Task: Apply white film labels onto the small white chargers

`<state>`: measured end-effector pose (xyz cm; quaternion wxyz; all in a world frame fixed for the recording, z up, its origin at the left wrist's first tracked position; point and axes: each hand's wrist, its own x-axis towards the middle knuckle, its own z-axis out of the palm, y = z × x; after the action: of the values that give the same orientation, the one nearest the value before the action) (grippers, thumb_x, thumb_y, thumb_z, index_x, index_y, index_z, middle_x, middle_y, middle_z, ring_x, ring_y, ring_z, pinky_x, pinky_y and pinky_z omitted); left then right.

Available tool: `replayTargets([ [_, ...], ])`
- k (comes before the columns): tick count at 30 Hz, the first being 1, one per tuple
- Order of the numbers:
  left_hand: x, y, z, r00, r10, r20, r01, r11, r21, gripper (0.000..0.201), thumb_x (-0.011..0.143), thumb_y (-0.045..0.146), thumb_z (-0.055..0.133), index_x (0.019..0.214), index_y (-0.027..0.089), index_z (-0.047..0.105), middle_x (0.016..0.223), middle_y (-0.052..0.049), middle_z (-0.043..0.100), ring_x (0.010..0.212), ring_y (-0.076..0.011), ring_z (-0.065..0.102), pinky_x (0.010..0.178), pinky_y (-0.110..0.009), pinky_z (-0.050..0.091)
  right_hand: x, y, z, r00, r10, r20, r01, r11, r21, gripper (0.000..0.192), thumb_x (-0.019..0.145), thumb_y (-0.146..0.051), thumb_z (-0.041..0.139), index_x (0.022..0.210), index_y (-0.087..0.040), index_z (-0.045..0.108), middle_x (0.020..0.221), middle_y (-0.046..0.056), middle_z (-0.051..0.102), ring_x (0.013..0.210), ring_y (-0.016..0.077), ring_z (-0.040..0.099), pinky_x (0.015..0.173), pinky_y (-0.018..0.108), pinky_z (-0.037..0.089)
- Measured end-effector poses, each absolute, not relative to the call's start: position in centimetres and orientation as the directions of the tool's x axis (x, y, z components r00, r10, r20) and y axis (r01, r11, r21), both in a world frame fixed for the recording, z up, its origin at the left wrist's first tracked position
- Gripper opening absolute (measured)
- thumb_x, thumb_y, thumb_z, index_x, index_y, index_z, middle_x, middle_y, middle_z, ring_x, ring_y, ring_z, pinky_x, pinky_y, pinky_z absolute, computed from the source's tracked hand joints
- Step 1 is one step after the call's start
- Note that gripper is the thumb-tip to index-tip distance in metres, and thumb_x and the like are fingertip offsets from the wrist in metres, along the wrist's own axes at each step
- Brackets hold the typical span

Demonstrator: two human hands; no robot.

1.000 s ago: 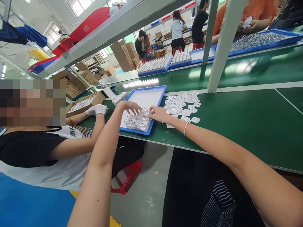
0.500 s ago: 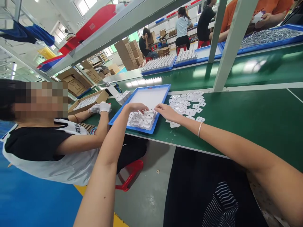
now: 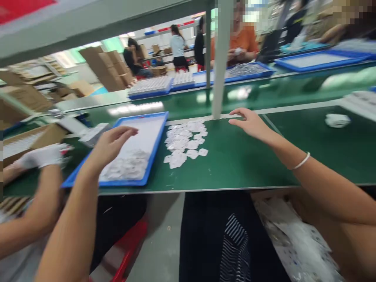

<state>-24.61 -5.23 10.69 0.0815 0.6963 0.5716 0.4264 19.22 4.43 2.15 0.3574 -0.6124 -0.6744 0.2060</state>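
Holding left hand (image 3: pixel 109 144) curled at nine o'clock above white parts (image 3: pixel 129 166) in a blue tray (image 3: pixel 126 183), grasp impossible to tell; holding right hand (image 3: pixel 249 122) near two o'clock, with parted, bare grip. Could scatter parts by dipping left wrist.

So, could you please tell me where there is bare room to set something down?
The widest patch is the green table between the loose white pieces and the white item at right, beneath the right hand. The far end of the blue tray also looks bare. Crowded: the tray's near end, with heaped white parts, and left of it, by the cardboard box.
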Motion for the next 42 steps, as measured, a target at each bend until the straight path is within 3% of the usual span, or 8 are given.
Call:
replayTargets([
  [7, -17.0, -8.2, 5.5, 0.402, 0.669, 0.626, 0.629, -0.698, 0.342, 0.027, 0.086, 0.022, 0.061, 0.105, 0.038, 0.073, 0.099, 0.006, 0.074, 0.086, -0.0221, 0.071, 0.078, -0.037, 0.057, 36.8, 2.1, 0.6, 0.659, 0.746, 0.097, 0.708, -0.571, -0.415, 0.078, 0.09, -0.052, 0.061, 0.152, -0.008, 0.041, 0.158, 0.042, 0.005, 0.147, 0.0539, 0.009, 0.097, 0.066, 0.023],
  [14, -14.0, -8.0, 0.5, 0.422, 0.699, 0.577, 0.562, -0.701, 0.439, 0.025, 0.09, 0.014, 0.057, 0.107, 0.028, 0.07, 0.099, -0.003, 0.074, 0.091, -0.0196, 0.071, 0.08, -0.03, 0.058, 39.3, 2.4, 0.7, 0.754, 0.654, 0.059, 0.631, -0.696, -0.342, 0.062, 0.1, -0.034, 0.041, 0.151, 0.001, 0.037, 0.135, 0.05, 0.041, 0.133, 0.0516, 0.041, 0.083, 0.059, 0.031],
  [18, -10.9, -8.8, -1.4, 0.385, 0.683, 0.621, 0.6, -0.696, 0.393, 0.035, 0.089, 0.014, 0.058, 0.121, 0.027, 0.063, 0.108, -0.007, 0.071, 0.1, -0.0218, 0.069, 0.088, -0.035, 0.057, 32.3, 2.9, 1.6, 0.549, 0.834, 0.056, 0.799, -0.504, -0.328, 0.073, 0.09, -0.036, 0.061, 0.148, 0.0, 0.035, 0.125, 0.045, 0.054, 0.12, 0.048, 0.055, 0.082, 0.051, 0.037],
  [21, -7.2, -9.8, -2.8, 0.395, 0.675, 0.623, 0.628, -0.694, 0.353, 0.064, 0.087, 0.028, 0.067, 0.146, 0.022, 0.042, 0.134, -0.017, 0.059, 0.124, -0.0323, 0.058, 0.103, -0.048, 0.05, 23.1, -0.1, 2.0, 0.121, 0.991, -0.054, 0.899, -0.133, -0.417, 0.071, 0.073, -0.044, 0.077, 0.135, -0.025, 0.047, 0.095, 0.01, 0.073, 0.088, 0.0297, 0.069, 0.072, 0.034, 0.044],
  [23, -5.4, -10.3, -3.5, 0.401, 0.711, 0.578, 0.619, -0.676, 0.401, 0.072, 0.088, 0.035, 0.066, 0.151, 0.02, 0.032, 0.144, -0.022, 0.051, 0.132, -0.0364, 0.051, 0.107, -0.053, 0.046, 17.2, -3.0, 2.6, -0.339, 0.93, -0.14, 0.803, 0.209, -0.558, 0.067, 0.078, -0.041, 0.071, 0.134, -0.022, 0.04, 0.079, 0.002, 0.07, 0.07, 0.0241, 0.064, 0.062, 0.031, 0.042],
  [26, -5.4, -10.7, -3.8, 0.319, 0.823, 0.47, 0.543, -0.566, 0.621, 0.045, 0.096, 0.026, 0.053, 0.139, 0.021, 0.043, 0.129, -0.015, 0.061, 0.114, -0.0267, 0.062, 0.095, -0.041, 0.052, 11.9, -4.9, 3.7, -0.659, 0.715, -0.233, 0.547, 0.243, -0.801, 0.065, 0.083, -0.039, 0.066, 0.137, -0.021, 0.034, 0.076, 0.0, 0.067, 0.066, 0.0192, 0.06, 0.059, 0.027, 0.041],
  [32, -11.3, -9.8, -4.1, -0.047, 0.976, 0.212, 0.094, -0.206, 0.974, 0.031, 0.087, 0.033, 0.069, 0.114, 0.022, 0.057, 0.106, -0.005, 0.064, 0.088, -0.016, 0.06, 0.078, -0.027, 0.05, 11.3, 3.1, 1.8, -0.723, 0.669, -0.171, 0.53, 0.379, -0.758, 0.044, 0.086, -0.05, 0.06, 0.117, -0.019, 0.06, 0.09, 0.006, 0.062, 0.083, 0.0199, 0.057, 0.073, 0.03, 0.043],
  [42, -11.6, -9.0, -4.5, -0.065, 0.987, 0.145, -0.247, -0.156, 0.956, 0.032, 0.085, 0.029, 0.073, 0.112, 0.02, 0.059, 0.105, -0.006, 0.064, 0.084, -0.0126, 0.061, 0.077, -0.025, 0.051, 9.7, 7.1, 1.1, -0.756, 0.561, -0.336, 0.649, 0.58, -0.492, 0.024, 0.072, -0.027, 0.07, 0.094, -0.021, 0.062, 0.098, 0.005, 0.056, 0.087, 0.0212, 0.052, 0.071, 0.029, 0.038],
])
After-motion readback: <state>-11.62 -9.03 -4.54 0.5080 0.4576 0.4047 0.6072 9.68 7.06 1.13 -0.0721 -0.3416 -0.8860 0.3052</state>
